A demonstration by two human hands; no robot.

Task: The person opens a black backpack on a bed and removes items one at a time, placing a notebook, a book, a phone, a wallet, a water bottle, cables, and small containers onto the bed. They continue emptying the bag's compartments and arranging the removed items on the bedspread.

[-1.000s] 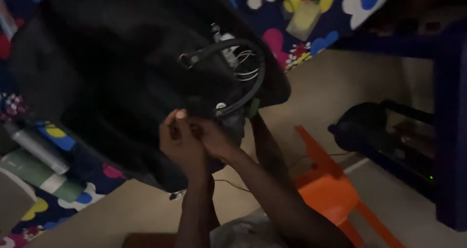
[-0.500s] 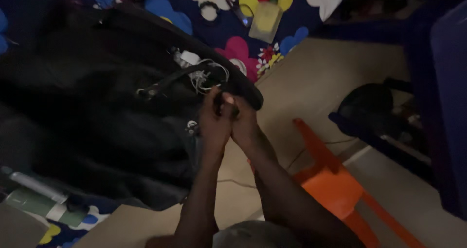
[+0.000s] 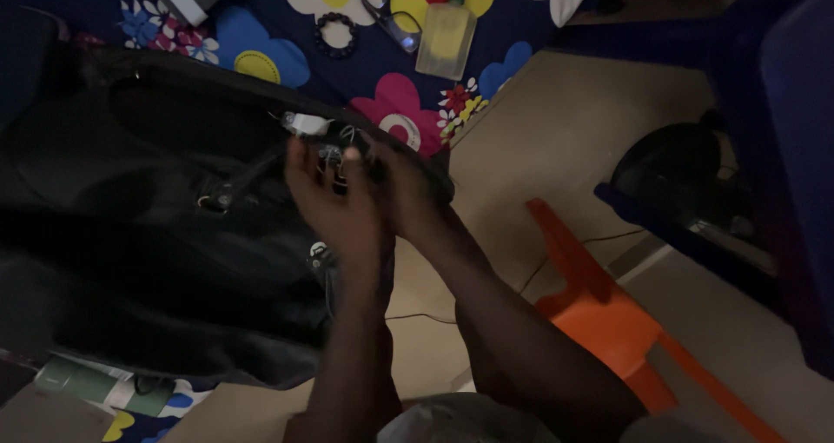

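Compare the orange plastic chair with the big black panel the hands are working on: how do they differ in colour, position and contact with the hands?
The orange plastic chair is bright and stands on the tan floor at the right; the black panel is dark and lies over the flowered cloth at the left. The left hand and right hand are at the black panel's wiring; neither touches the orange plastic chair. Both look like rigid moulded parts.

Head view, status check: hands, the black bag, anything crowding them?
Left hand and right hand together at black bag edge, fingers on small metal hardware; grip unclear, dim. White connector just beside. Orange chair stands apart.
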